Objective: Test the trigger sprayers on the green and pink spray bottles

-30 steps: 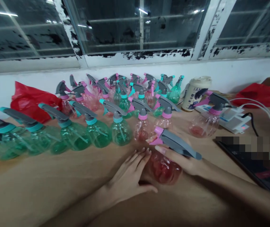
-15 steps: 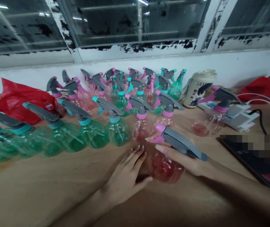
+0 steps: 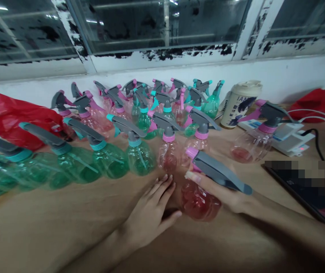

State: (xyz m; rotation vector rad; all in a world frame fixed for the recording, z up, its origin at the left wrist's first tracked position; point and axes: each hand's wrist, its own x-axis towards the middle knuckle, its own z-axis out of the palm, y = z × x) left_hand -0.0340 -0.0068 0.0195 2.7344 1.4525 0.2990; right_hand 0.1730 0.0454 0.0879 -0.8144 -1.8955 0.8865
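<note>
My right hand (image 3: 222,189) is wrapped round the neck of a pink spray bottle (image 3: 199,203) with a grey and pink trigger head; the thumb lies along the near side and most other fingers are hidden behind. My left hand (image 3: 153,208) lies flat on the wooden table (image 3: 74,220), fingers stretched out and apart, a little left of that bottle and not holding anything. Just beyond my hands stand two more pink spray bottles (image 3: 168,153). To their left runs a row of green spray bottles (image 3: 141,157) with turquoise collars.
Several pink and green spray bottles (image 3: 118,106) crowd by the wall. A red plastic bag (image 3: 22,121) lies at left. On the right are a paper cup (image 3: 240,102), another pink spray bottle (image 3: 250,146), a power strip (image 3: 290,142) with cables and a dark phone (image 3: 299,193).
My right hand's fingers have shifted on the bottle's neck; fingertips seen by the trigger before are now mostly hidden. My left hand has hardly moved. The view has shifted slightly.
</note>
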